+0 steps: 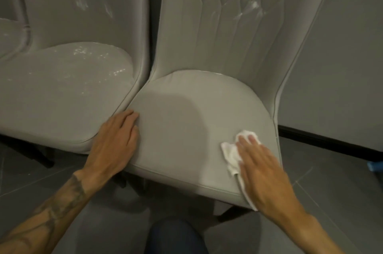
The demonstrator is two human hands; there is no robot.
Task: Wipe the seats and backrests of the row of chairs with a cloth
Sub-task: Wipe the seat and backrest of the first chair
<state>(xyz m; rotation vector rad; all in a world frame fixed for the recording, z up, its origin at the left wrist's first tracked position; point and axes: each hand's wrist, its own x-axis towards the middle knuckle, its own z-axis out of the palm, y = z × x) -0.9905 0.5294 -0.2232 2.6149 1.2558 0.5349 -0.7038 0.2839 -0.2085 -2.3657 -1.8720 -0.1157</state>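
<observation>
- Right hand (pixel 263 162): fingers straight, pressing the white cloth (pixel 231 153) flat on the near seat (pixel 186 112) at its 4 o'clock edge. The open palm likely spreads pressure for wiping.
- Left hand (pixel 116 135): fingers extended, grasping nothing, resting on the seat's 9 o'clock rim, probably to brace the chair.
- Surface: matte grey upholstery. The neighbouring seat (pixel 62 92) at 10 o'clock and the backrest (pixel 217 25) at 12 o'clock show glossy, seemingly wet streaks.
- Room: grey tiled floor (pixel 331 191) and a plain grey wall (pixel 348 46) at 2 o'clock.

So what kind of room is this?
Probably a dining or waiting room, though I can't be sure: padded grey chairs stand side by side by a plain grey wall on a tiled floor.
</observation>
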